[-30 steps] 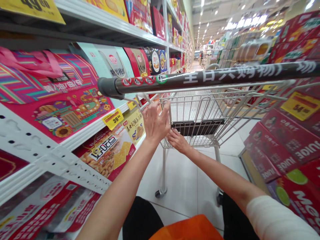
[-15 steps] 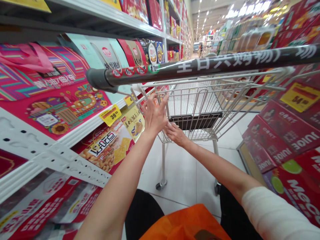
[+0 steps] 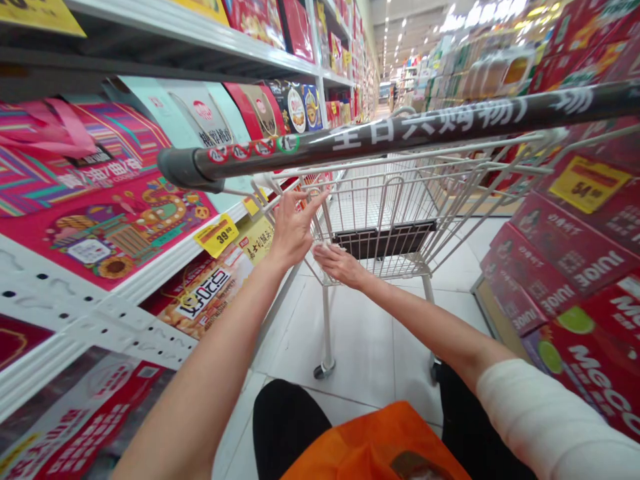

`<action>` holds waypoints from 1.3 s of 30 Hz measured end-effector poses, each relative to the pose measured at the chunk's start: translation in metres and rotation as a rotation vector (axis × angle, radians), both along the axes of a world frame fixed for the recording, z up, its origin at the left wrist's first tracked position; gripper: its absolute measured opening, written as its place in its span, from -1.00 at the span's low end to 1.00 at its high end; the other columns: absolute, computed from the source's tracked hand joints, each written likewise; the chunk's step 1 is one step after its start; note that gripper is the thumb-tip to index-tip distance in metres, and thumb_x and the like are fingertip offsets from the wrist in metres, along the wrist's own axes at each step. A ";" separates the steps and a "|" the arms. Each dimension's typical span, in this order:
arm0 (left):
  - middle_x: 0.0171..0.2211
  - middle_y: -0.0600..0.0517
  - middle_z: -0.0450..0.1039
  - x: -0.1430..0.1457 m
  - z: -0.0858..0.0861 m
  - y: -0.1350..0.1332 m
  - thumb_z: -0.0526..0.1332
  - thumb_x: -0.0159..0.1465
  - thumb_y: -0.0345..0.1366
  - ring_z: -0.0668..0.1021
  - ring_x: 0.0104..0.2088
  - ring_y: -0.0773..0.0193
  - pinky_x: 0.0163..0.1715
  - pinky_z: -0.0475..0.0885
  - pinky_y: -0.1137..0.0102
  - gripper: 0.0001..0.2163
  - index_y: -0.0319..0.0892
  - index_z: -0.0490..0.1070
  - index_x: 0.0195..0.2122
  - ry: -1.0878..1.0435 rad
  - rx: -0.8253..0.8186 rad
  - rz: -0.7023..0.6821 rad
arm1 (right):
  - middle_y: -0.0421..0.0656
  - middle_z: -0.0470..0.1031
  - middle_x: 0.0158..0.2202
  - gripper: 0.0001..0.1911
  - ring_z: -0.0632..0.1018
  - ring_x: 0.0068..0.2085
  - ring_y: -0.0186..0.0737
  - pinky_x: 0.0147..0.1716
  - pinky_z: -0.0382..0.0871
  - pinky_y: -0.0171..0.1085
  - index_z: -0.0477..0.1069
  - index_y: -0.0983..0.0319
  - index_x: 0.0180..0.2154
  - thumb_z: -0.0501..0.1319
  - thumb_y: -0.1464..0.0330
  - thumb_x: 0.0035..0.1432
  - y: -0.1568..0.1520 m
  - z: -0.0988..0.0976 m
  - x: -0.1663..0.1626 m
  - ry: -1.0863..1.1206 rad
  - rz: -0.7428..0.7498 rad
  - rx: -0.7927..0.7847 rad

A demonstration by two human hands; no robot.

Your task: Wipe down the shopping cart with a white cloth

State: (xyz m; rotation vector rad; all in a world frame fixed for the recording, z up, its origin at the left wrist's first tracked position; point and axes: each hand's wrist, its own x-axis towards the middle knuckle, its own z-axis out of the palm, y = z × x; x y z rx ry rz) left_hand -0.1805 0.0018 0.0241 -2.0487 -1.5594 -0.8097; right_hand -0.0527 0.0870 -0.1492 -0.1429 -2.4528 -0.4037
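A wire shopping cart (image 3: 383, 200) with a dark handlebar (image 3: 320, 141) stands before me. My left hand (image 3: 293, 228) is raised below the handlebar's left end, by the cart's near left corner, its fingers stretched out and apart. Whether it touches the wires I cannot tell. Just below and right of it, my right hand (image 3: 345, 265) has its fingers closed on a crumpled white piece (image 3: 327, 249) that looks like a tissue or wipe. This hand is near the left wrist, in front of the cart's lower wires and dark plastic strip (image 3: 387, 239).
Shelves on the left hold a pink gift box (image 3: 150, 233) and other packages, with a yellow price tag (image 3: 216, 235) on the edge. Stacked red drink cartons (image 3: 565, 257) flank the right side. White floor tiles (image 3: 360, 333) show beneath the cart.
My hands have drawn slightly apart, the left shifting leftward and down. The white piece in my right hand shows more clearly. The cart and shelves sit a little further left in view.
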 end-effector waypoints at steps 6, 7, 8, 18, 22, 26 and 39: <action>0.00 -0.03 0.23 -0.007 0.012 -0.002 -0.03 0.32 -0.39 0.31 0.03 0.15 0.10 0.28 0.19 -0.50 0.14 0.25 0.26 0.052 -0.070 -0.053 | -0.04 0.44 0.19 -0.68 0.30 0.33 -0.18 0.30 0.30 -0.05 0.46 0.30 -0.03 -0.02 0.51 0.37 -0.001 0.015 -0.029 0.018 -0.004 0.010; 0.00 -0.04 0.23 -0.007 0.013 -0.002 -0.03 0.33 -0.39 0.31 0.03 0.14 0.10 0.28 0.18 -0.51 0.13 0.25 0.25 0.054 -0.073 -0.050 | -0.02 0.47 0.17 -0.69 0.35 0.30 -0.18 0.27 0.35 -0.07 0.46 0.31 -0.02 -0.01 0.51 0.37 -0.002 0.010 -0.029 0.003 -0.014 0.009; 0.00 -0.04 0.23 -0.007 0.013 -0.002 -0.04 0.33 -0.40 0.31 0.03 0.14 0.10 0.28 0.17 -0.51 0.13 0.26 0.25 0.052 -0.074 -0.045 | 0.00 0.49 0.14 -0.70 0.39 0.27 -0.17 0.24 0.39 -0.08 0.46 0.33 -0.02 0.01 0.51 0.36 -0.004 0.004 -0.027 -0.011 -0.021 0.007; 0.22 -0.16 0.13 0.010 -0.015 -0.003 0.07 0.31 -0.35 0.20 0.28 -0.05 0.22 0.17 0.01 -0.43 0.08 0.11 0.35 0.039 0.026 0.078 | 0.05 0.34 0.26 -0.59 0.20 0.38 -0.10 0.32 0.23 0.08 0.28 0.32 0.21 -0.04 0.52 0.38 0.005 0.015 0.022 0.147 -0.009 0.004; 0.34 -0.10 0.00 0.018 -0.041 -0.007 0.01 0.31 -0.42 0.03 0.39 -0.03 0.29 0.06 -0.01 -0.44 0.08 0.14 0.33 0.006 0.094 0.095 | 0.05 0.52 0.10 -0.67 0.40 0.27 -0.10 0.21 0.40 0.04 0.43 0.36 0.04 -0.01 0.54 0.36 0.012 -0.005 0.046 0.018 0.010 0.037; 0.27 -0.11 0.16 0.024 -0.065 -0.009 -0.02 0.31 -0.45 0.15 0.34 0.03 0.30 0.12 0.07 -0.47 0.01 0.22 0.30 -0.001 -0.004 0.116 | 0.04 0.47 0.16 -0.67 0.34 0.31 -0.09 0.25 0.33 0.06 0.42 0.31 0.07 0.02 0.53 0.35 0.014 -0.007 0.065 0.105 0.009 0.038; 0.18 -0.12 0.34 0.044 -0.086 0.005 0.01 0.22 -0.50 0.44 0.12 -0.01 0.10 0.32 0.09 -0.42 -0.09 0.25 0.28 -0.005 -0.259 0.307 | -0.10 0.47 0.18 -0.65 0.39 0.27 -0.18 0.28 0.31 0.00 0.40 0.24 0.10 0.00 0.49 0.38 0.026 -0.017 0.095 0.197 -0.127 0.043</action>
